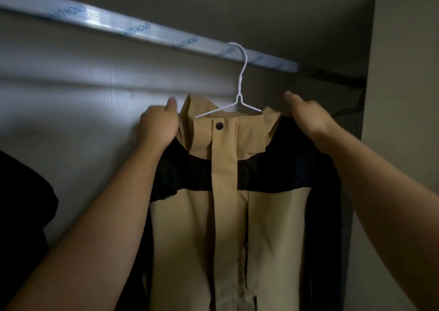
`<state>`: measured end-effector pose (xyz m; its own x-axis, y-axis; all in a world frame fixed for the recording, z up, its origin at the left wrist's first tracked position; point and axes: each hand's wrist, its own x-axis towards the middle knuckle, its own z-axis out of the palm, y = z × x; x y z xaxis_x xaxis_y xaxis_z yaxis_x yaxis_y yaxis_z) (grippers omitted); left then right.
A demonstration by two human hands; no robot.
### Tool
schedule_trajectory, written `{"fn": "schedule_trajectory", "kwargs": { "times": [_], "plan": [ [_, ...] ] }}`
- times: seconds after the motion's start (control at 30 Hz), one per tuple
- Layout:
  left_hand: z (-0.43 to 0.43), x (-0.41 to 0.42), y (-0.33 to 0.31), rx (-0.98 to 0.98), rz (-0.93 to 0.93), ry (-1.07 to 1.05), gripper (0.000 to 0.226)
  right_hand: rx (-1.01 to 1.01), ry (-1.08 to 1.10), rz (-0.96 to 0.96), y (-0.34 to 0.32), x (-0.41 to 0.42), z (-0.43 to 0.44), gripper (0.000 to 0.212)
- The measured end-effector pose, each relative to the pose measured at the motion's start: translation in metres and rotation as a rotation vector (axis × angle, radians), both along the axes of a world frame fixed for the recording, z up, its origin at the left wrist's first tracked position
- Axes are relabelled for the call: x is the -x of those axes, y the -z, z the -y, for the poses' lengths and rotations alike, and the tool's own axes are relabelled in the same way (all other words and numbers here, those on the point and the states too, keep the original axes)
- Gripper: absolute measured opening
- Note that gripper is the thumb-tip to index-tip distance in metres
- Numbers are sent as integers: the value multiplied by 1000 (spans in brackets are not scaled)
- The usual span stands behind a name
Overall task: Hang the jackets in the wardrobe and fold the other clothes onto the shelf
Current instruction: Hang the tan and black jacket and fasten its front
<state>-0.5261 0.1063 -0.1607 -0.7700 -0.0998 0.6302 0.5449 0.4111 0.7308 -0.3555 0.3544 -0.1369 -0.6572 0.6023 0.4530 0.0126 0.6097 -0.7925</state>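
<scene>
Looks like the hanging step, close to its end: tan-and-black snap-front jacket [228, 203] on a thin white wire hanger [239, 92], hook apparently over the silver metal wardrobe rail [142, 29] near its right end. Left hand [159, 127] and right hand [306, 118] each curled over one black shoulder of the jacket, thumbs raised, holding the cloth at either side of the collar (fingertips hidden behind the fabric). Calls next, probably, for levelling the shoulders on the wire, checking the seat of the hook on the rail, then easing both grips off gently to avoid a swing or slip.
</scene>
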Motion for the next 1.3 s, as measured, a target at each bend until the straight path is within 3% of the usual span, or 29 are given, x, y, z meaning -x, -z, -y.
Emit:
{"fn": "schedule_trajectory", "kwargs": {
  "times": [0.07, 0.1, 0.13, 0.2, 0.27, 0.47, 0.53, 0.63, 0.73, 0.87, 1.03, 1.13, 1.2, 1.3],
  "plan": [
    [-7, -22, -29, 14, 60, 138, 84, -48, -60, 105, -15, 1, 4, 79],
    [-11, -34, -40, 63, 89, 204, 88, -122, -97, 156, -21, 1, 6, 75],
    [-14, -44, -50, 146, 105, 231, 81, -196, -104, 202, -26, 1, 9, 60],
    [-15, -59, -65, 329, 127, 221, 41, -319, -64, 304, -39, 3, 16, 36],
    [-15, -67, -74, 464, 174, 169, 16, -402, -6, 408, -52, 4, 23, 30],
    [-5, -54, -79, 679, 149, -42, 16, -284, 21, 682, -76, 9, 40, 13],
    [-2, -49, -79, 700, 148, -86, 14, -236, 25, 726, -80, 10, 43, 18],
    [1, -47, -80, 649, 207, -18, 11, -204, 50, 732, -86, 7, 50, 24],
    [3, -49, -78, 408, 348, 179, 19, -338, 127, 667, -90, 1, 55, 23],
    [5, -52, -73, 159, 422, 380, 15, -418, 158, 505, -94, -8, 56, 6],
    [10, -52, -70, -65, 434, 459, 18, -400, 210, 506, -98, -11, 59, 34],
    [9, -47, -67, -102, 417, 509, 11, -298, 115, 303, -91, -4, 46, 40],
    [6, -45, -67, -54, 388, 501, 18, -165, 57, 179, -84, -1, 44, 34],
    [0, -44, -72, 141, 270, 409, 34, -134, 126, 328, -86, -2, 53, 15]
  ]
}}
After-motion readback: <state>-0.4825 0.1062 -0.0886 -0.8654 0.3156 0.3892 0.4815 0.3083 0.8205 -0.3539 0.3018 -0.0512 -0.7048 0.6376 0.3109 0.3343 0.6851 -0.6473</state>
